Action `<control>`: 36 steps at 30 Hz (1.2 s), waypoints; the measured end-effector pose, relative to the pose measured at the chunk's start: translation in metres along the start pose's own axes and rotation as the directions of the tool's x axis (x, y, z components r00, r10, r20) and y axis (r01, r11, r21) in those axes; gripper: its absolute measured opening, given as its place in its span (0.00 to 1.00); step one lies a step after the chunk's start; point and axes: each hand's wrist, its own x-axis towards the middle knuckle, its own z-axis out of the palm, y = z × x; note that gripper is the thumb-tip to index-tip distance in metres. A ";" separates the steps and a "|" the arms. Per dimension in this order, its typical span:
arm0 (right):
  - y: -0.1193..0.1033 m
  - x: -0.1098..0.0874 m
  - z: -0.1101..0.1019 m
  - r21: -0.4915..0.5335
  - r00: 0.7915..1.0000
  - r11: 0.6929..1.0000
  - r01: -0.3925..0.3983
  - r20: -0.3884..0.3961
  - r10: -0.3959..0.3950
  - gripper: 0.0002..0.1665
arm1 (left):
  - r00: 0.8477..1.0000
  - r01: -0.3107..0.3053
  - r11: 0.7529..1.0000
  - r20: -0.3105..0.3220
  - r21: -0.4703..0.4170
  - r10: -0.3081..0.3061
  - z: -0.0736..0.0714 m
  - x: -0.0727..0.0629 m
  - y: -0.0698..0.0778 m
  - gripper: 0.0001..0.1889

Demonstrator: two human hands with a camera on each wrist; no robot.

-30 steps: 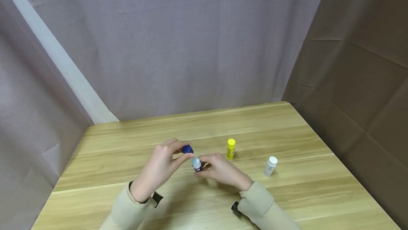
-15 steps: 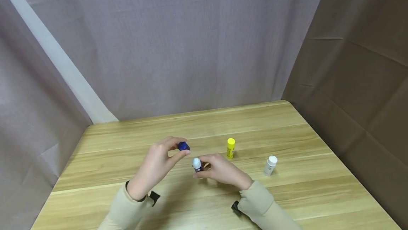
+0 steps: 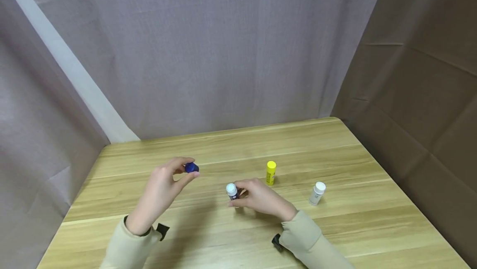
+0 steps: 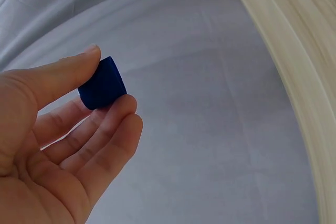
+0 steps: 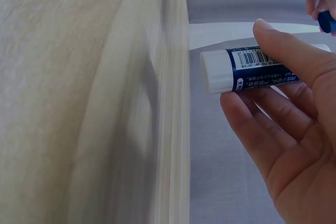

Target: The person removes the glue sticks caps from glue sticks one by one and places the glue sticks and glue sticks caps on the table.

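My left hand point(image 3: 162, 184) pinches a dark blue cap point(image 4: 103, 84) between thumb and fingertips, raised over the left part of the table. In the left wrist view the cap is tilted, thumb on one side and fingers on the other. My right hand point(image 3: 258, 198) holds an uncapped glue stick point(image 5: 257, 67) with a dark blue, barcoded label and a white base. From the head view its pale top faces up, and it stands upright close over the table. A wide gap separates the cap from the glue stick.
On the wooden table point(image 3: 357, 227), a yellow glue stick point(image 3: 270, 173) stands just beyond my right hand. A white capped tube point(image 3: 317, 193) stands further right. Grey cloth point(image 3: 208, 62) hangs behind the table, and a brown panel point(image 3: 421, 107) borders the right side.
My left hand has carried the blue cap leftward, away from the glue stick's top. The right hand and the glue stick have stayed nearly in place.
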 end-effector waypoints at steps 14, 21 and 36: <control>0.000 0.000 -0.003 -0.024 1.000 1.000 0.014 0.003 -0.014 0.14 | 0.981 0.089 0.995 -0.171 -0.034 -0.094 -0.025 -0.014 -0.024 0.12; -0.003 -0.001 -0.006 -0.022 1.000 1.000 0.000 0.009 0.000 0.15 | 0.977 0.103 0.995 -0.186 -0.008 -0.102 -0.036 -0.023 -0.031 0.18; -0.005 -0.002 -0.005 -0.020 1.000 1.000 -0.021 0.008 0.021 0.12 | 0.936 0.220 0.971 -0.260 -0.089 -0.236 -0.049 -0.040 -0.043 0.11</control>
